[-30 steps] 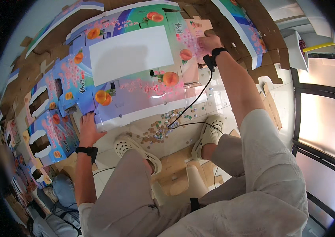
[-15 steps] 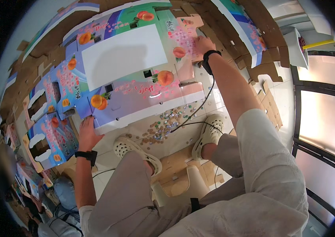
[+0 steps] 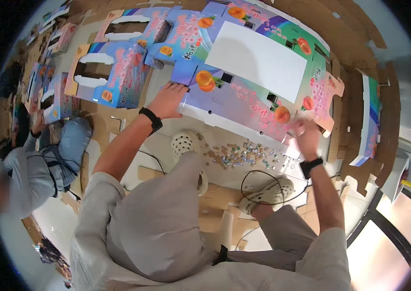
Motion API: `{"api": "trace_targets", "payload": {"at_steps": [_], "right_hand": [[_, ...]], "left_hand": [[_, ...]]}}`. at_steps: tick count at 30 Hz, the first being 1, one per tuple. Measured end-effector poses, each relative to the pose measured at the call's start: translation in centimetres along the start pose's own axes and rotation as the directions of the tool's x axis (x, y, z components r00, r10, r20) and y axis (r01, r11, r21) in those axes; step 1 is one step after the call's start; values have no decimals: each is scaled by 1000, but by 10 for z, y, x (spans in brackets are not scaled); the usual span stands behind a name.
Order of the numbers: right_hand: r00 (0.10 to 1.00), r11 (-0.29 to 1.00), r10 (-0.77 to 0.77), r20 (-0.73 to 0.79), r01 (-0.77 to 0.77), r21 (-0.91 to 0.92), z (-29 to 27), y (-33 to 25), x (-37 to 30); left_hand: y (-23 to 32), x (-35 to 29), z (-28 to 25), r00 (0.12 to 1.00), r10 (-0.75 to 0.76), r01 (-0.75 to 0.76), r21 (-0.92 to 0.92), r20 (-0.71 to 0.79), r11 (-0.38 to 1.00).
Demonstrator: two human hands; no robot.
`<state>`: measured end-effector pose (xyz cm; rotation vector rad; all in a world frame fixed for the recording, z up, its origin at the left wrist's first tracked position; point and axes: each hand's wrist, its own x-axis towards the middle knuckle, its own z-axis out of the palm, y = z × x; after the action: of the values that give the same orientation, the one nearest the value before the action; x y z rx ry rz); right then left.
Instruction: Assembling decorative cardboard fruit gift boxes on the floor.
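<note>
A partly folded cardboard box point(image 3: 225, 104), printed with peaches and pink blossom around a white panel, lies before me. At its near left corner my left hand point(image 3: 167, 101) holds the edge, fingers on top and thumb toward me. My right hand point(image 3: 307, 138) is by the near right corner, next to the pink end flap point(image 3: 329, 106). Motion smears its fingers, so whether they grip the cardboard cannot be seen. Both wrists wear black bands.
Formed boxes with cut-out windows point(image 3: 111, 75) stand at the left. Small round pieces point(image 3: 244, 154) litter the floor near my shoes, beside a black cable point(image 3: 263, 202). A person point(image 3: 36, 169) sits at the far left. Another printed piece point(image 3: 368, 121) leans at the right.
My view has swung left, so the box appears farther right. My right hand has come from the far part of the end flap to the near right corner. My left hand stays at the near left corner.
</note>
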<state>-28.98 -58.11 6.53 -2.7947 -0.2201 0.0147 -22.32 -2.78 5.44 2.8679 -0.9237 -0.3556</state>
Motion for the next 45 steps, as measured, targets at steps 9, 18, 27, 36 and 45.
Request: {"api": "trace_targets", "payload": {"at_steps": [9, 18, 27, 36, 45], "right_hand": [[969, 978, -35, 243, 83, -189, 7, -48, -53], [975, 980, -29, 220, 71, -184, 18, -37, -56], [942, 973, -87, 325, 150, -174, 25, -20, -47], [961, 956, 109, 254, -32, -291, 42, -25, -53], [958, 982, 82, 275, -30, -187, 41, -22, -53]], "left_hand": [[1, 8, 14, 990, -57, 52, 45, 126, 998], [3, 8, 18, 991, -74, 69, 51, 109, 996], [-4, 9, 27, 999, -52, 52, 1, 10, 999], [12, 18, 22, 994, -62, 51, 120, 89, 992], [11, 19, 16, 988, -50, 30, 134, 147, 991]]}}
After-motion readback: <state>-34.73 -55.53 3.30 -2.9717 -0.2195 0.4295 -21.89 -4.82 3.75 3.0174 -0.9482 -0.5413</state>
